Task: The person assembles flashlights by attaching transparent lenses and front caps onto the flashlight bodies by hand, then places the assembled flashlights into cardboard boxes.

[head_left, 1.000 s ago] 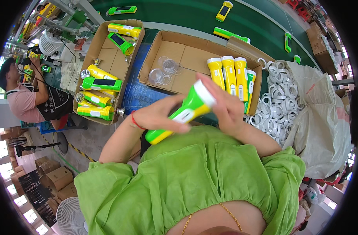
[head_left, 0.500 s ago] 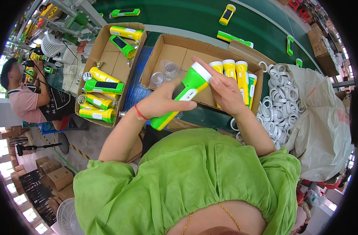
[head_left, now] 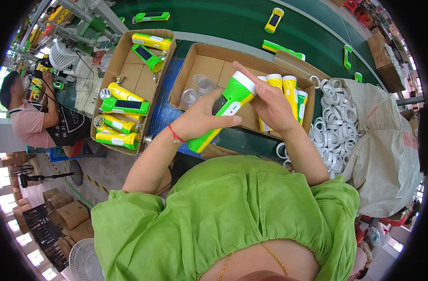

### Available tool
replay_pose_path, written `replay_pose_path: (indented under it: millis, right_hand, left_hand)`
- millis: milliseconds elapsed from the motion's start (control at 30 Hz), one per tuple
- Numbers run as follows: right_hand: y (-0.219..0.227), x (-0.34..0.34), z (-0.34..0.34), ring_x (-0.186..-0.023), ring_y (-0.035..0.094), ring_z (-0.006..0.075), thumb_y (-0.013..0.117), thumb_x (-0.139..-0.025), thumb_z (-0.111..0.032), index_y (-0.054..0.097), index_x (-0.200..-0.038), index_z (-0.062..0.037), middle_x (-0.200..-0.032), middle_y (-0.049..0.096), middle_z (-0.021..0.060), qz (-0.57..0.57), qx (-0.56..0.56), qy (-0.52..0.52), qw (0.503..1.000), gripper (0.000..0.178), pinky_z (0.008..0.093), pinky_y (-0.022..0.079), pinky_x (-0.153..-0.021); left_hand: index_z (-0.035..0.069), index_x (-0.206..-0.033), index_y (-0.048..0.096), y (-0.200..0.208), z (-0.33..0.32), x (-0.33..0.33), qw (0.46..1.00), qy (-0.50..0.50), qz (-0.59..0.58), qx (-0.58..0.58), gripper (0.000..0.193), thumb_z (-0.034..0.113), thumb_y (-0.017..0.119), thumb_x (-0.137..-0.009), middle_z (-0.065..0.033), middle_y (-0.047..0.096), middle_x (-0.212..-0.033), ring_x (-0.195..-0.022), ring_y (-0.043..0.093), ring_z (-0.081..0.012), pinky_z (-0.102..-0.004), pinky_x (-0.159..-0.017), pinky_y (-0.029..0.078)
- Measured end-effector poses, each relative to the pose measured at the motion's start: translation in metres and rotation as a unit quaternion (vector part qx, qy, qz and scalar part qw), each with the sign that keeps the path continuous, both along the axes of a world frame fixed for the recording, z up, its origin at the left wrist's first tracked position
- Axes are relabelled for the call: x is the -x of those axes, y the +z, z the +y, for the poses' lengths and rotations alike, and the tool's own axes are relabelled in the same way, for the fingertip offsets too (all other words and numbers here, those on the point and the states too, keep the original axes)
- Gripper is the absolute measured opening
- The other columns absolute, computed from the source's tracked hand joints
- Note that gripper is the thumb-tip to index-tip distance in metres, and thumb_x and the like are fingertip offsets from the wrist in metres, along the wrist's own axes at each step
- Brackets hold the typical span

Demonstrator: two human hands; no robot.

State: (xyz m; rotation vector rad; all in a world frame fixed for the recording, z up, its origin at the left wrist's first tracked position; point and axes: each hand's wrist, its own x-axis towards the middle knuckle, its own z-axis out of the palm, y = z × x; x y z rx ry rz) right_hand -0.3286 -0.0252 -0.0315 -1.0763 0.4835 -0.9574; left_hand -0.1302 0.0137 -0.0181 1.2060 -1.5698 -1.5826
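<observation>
Held tilted in front of me is a green and yellow flashlight point(head_left: 232, 96) with a white ring point(head_left: 244, 82) round its head. My left hand point(head_left: 200, 119) is closed around its body, thumb lying near the light-coloured switch panel. At the head end, my right hand point(head_left: 276, 108) holds the white ring, its fingers reaching over the front and partly hidden. Beyond my hands, a shallow cardboard box point(head_left: 214, 52) contains clear round lenses point(head_left: 205, 85) on its left. Several finished-looking flashlights with white rings point(head_left: 290, 93) stand leaning at its right end.
Left of me, another cardboard box point(head_left: 169, 44) holds several flashlights without rings. A heap of white rings point(head_left: 333, 122) spills by a pale woven sack point(head_left: 380, 145) at right. Flashlights lie on the green belt point(head_left: 223, 21) behind. A person point(head_left: 33, 117) works at far left.
The flashlight has shifted slightly right and turned a little, its switch panel now showing differently. My right hand has rotated further over the white ring.
</observation>
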Motion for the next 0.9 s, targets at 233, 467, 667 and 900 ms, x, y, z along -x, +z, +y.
replay_pose_path:
  millis: [233,467,667,900]
  right_hand:
    - [-0.005,-0.015,-0.002,-0.125,0.043,0.0228,0.052,-0.094,-0.018,0.035,-0.136,0.0062,-0.141,0.039,0.0139,0.116,-0.085,-0.061,0.988,0.052,0.0344,0.030,-0.107]
    - [-0.001,0.002,-0.004,-0.122,0.045,0.0219,0.051,-0.095,-0.015,0.035,-0.138,0.0035,-0.136,0.045,0.0109,-0.063,-0.107,0.042,0.991,0.050,0.0331,0.033,-0.104]
    - [-0.017,-0.006,-0.011,-0.115,0.050,0.0176,0.054,-0.093,-0.020,0.044,-0.132,0.0042,-0.121,0.056,0.0086,0.055,-0.135,0.004,0.989,0.047,0.0320,0.037,-0.100]
    - [-0.007,-0.009,-0.013,-0.116,0.050,0.0244,0.059,-0.088,-0.037,0.043,-0.132,0.0024,-0.128,0.051,0.0151,-0.132,-0.105,0.065,0.984,0.061,0.0366,0.039,-0.100]
  left_hand:
    - [-0.002,-0.122,0.043,-0.021,0.005,0.021,0.974,0.066,-0.190,0.102,0.064,0.033,0.072,-0.077,-0.0127,0.061,-0.094,-0.082,0.061,-0.0219,-0.0323,-0.071,0.048]
    - [0.002,-0.121,0.044,0.008,0.004,0.002,0.983,-0.014,0.111,-0.144,0.052,0.027,0.069,-0.082,-0.0034,0.055,-0.076,-0.063,0.054,-0.0075,-0.0214,-0.055,0.043]
    - [0.003,-0.119,0.045,-0.045,0.007,0.019,0.977,0.117,-0.101,0.150,0.050,0.026,0.069,-0.081,-0.0058,0.055,-0.077,-0.059,0.053,-0.0101,-0.0244,-0.051,0.044]
    - [0.008,-0.118,0.045,-0.014,0.002,0.002,0.862,-0.093,0.374,-0.329,0.047,0.038,0.061,-0.085,-0.0061,0.050,-0.072,-0.052,0.048,-0.0119,-0.0244,-0.046,0.041]
